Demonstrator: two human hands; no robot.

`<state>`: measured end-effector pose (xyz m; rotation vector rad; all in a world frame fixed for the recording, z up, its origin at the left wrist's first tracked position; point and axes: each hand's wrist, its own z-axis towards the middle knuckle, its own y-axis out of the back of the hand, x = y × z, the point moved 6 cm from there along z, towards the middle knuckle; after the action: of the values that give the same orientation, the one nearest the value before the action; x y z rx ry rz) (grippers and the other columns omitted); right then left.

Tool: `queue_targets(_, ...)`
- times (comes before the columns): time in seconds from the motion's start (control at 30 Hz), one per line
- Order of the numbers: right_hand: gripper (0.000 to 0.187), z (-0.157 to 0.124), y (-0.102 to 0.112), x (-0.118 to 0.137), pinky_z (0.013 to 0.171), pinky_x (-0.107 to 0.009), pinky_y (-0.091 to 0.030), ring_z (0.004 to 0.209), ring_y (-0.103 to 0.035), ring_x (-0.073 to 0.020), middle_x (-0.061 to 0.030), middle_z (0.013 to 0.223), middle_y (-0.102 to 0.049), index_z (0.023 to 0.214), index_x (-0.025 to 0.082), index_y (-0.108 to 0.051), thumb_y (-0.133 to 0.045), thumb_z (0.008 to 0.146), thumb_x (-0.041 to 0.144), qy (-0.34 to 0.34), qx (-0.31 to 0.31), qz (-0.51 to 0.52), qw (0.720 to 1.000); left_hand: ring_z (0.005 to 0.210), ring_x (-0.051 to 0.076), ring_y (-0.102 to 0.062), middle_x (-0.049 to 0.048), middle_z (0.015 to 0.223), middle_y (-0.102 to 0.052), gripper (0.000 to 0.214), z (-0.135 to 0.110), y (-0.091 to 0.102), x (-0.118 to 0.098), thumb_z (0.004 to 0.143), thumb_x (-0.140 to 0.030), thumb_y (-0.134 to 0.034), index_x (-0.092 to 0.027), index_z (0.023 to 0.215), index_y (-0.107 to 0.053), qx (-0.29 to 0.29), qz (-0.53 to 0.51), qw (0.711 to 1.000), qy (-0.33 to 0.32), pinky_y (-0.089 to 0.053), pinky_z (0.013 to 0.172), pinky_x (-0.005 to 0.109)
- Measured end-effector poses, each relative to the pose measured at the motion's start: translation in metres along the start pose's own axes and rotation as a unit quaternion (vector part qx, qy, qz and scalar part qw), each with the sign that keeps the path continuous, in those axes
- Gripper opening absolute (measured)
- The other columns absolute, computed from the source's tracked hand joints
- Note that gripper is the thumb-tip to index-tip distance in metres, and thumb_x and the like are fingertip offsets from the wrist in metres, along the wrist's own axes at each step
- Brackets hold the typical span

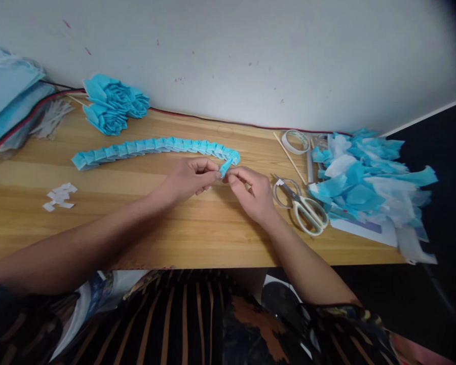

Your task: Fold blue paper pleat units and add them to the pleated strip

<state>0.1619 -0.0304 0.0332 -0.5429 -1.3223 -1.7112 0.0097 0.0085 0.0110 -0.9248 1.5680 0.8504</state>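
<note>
A long chain of overlapping folded blue petals [152, 147] curves across the wooden table. At its right end a narrow rolled blue end piece [225, 167] bends down to my fingertips. My left hand [188, 177] pinches this end between thumb and forefinger. Close beside it, my right hand [253, 190] has thumb and forefinger pressed together at the same tip. Whether anything else small sits between the fingers is hidden. The rest of the chain lies flat on the table, its far left end lying beyond my left forearm.
Blue fabric flowers [114, 101] lie at the back left, near plastic-wrapped blue sheets [11, 96]. White paper bits [60, 196] rest at left. On the right are scissors [307, 210], tape rolls [295, 141], a thin stick [290, 157] and heaped blue-white scraps [372, 177]. A wall stands behind.
</note>
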Motion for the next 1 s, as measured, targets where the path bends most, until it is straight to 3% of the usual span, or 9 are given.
queue_targets(0.07, 0.025, 0.0, 0.004, -0.006, 0.069, -0.03, -0.05, 0.073, -0.066, -0.0163, -0.0014, 0.08, -0.075, 0.078, 0.022, -0.07, -0.055, 0.094, 0.034, -0.038, -0.011, 0.035, 0.999, 0.045, 0.006, -0.044, -0.0053, 0.051, -0.054, 0.016, 0.002, 0.003, 0.001, 0.086, -0.014, -0.061, -0.017, 0.071, -0.062, -0.007, -0.026, 1.0, 0.003, -0.035, 0.047, 0.018)
queue_targets(0.13, 0.029, 0.0, 0.012, -0.015, 0.066, -0.03, -0.048, 0.069, -0.064, -0.0155, -0.0006, 0.074, -0.072, 0.074, 0.022, -0.068, -0.056, 0.095, 0.037, -0.083, -0.064, 0.064, 0.992, 0.046, 0.006, -0.045, -0.0047, 0.053, -0.055, 0.019, 0.003, 0.006, 0.001, 0.087, -0.013, -0.06, -0.018, 0.069, -0.06, -0.014, -0.057, 0.998, -0.001, -0.036, 0.048, 0.019)
queue_targets(0.23, 0.02, 0.001, 0.019, -0.028, 0.066, -0.028, -0.049, 0.069, -0.06, -0.0138, 0.0014, 0.075, -0.068, 0.079, 0.024, -0.066, -0.062, 0.092, 0.039, -0.111, -0.125, 0.131, 0.977, 0.046, 0.005, -0.046, -0.004, 0.056, -0.056, 0.022, 0.004, 0.006, 0.002, 0.088, -0.013, -0.059, -0.018, 0.066, -0.058, -0.002, -0.083, 0.997, 0.0, -0.036, 0.049, 0.019)
queue_targets(0.3, 0.017, 0.004, 0.011, -0.031, 0.072, -0.029, -0.053, 0.08, -0.065, -0.015, 0.0008, 0.088, -0.071, 0.098, 0.026, -0.069, -0.069, 0.088, 0.039, -0.115, -0.088, 0.2, 0.969, 0.046, 0.005, -0.046, -0.0038, 0.055, -0.056, 0.024, 0.003, 0.003, 0.002, 0.088, -0.014, -0.06, -0.018, 0.065, -0.057, 0.012, -0.082, 0.997, 0.011, -0.036, 0.048, 0.018)
queue_targets(0.4, 0.041, 0.006, -0.004, -0.027, 0.081, -0.032, -0.056, 0.092, -0.067, -0.0175, -0.0007, 0.101, -0.073, 0.121, 0.028, -0.064, -0.074, 0.083, 0.038, -0.112, 0.0, 0.253, 0.961, 0.045, 0.005, -0.045, -0.004, 0.054, -0.056, 0.023, 0.001, -0.001, 0.002, 0.089, -0.016, -0.061, -0.018, 0.067, -0.057, 0.024, -0.06, 0.997, 0.03, -0.035, 0.047, 0.018)
queue_targets(0.67, 0.038, 0.003, -0.008, -0.019, 0.08, -0.033, -0.054, 0.085, -0.063, -0.017, 0.0008, 0.089, -0.065, 0.124, 0.027, -0.063, -0.067, 0.086, 0.03, -0.08, 0.013, 0.198, 0.977, 0.052, 0.009, -0.05, -0.0014, 0.061, -0.057, 0.02, 0.0, -0.004, -0.001, 0.091, -0.022, -0.059, -0.018, 0.071, -0.06, 0.037, -0.037, 0.999, 0.01, -0.04, 0.049, 0.02)
queue_targets(0.83, 0.038, 0.001, -0.011, -0.017, 0.08, -0.033, -0.055, 0.083, -0.062, -0.0166, 0.0015, 0.086, -0.064, 0.124, 0.026, -0.063, -0.064, 0.086, 0.026, -0.077, 0.016, 0.167, 0.983, 0.05, 0.007, -0.04, -0.0057, 0.056, -0.046, 0.023, -0.002, -0.004, -0.006, 0.085, -0.019, -0.066, -0.019, 0.066, -0.053, 0.021, 0.064, 0.997, -0.026, -0.03, 0.05, 0.02)
queue_targets(1.0, 0.04, 0.0, -0.013, -0.017, 0.077, -0.032, -0.055, 0.079, -0.061, -0.0159, 0.0013, 0.086, -0.065, 0.125, 0.026, -0.065, -0.066, 0.085, 0.027, -0.103, 0.028, 0.169, 0.98, 0.051, 0.007, -0.04, -0.0054, 0.057, -0.045, 0.023, -0.002, -0.002, -0.005, 0.083, -0.019, -0.062, -0.019, 0.063, -0.051, 0.012, 0.099, 0.995, -0.015, -0.027, 0.052, 0.022)
